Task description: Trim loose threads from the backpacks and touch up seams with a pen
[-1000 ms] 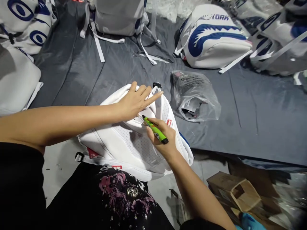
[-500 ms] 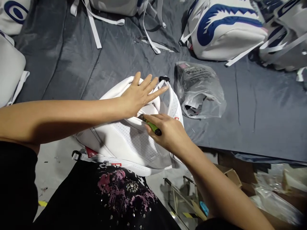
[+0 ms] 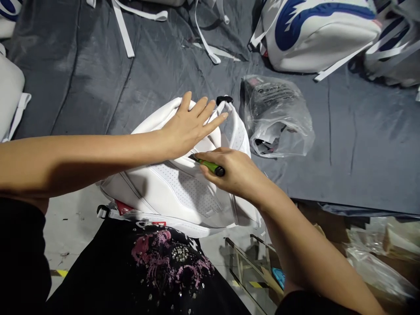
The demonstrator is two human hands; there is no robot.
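Note:
A white backpack (image 3: 177, 188) lies on its side at the table's near edge, partly against my body, with dotted mesh padding and straps facing up. My left hand (image 3: 192, 124) rests flat on its upper part, fingers spread. Just below and to the right, my right hand (image 3: 229, 170) is closed around a slim green-handled tool (image 3: 210, 166) with a black end. Its dark tip points left into a fold of the white fabric, close to the left palm; what the tip touches is hard to see. A black buckle (image 3: 225, 100) sits beyond the left fingertips.
A clear plastic bag (image 3: 278, 116) with dark and white pieces inside lies right of the backpack on the grey-covered table (image 3: 377, 144). Another white backpack with a blue pattern (image 3: 328, 39) stands at the back right. Below the table's edge are plastic wrappings (image 3: 377, 267) and a metal frame (image 3: 241, 267).
My right hand has shifted slightly up and right, and the tool now lies flatter. The left hand stays spread on the backpack. The whole view has tilted down a little.

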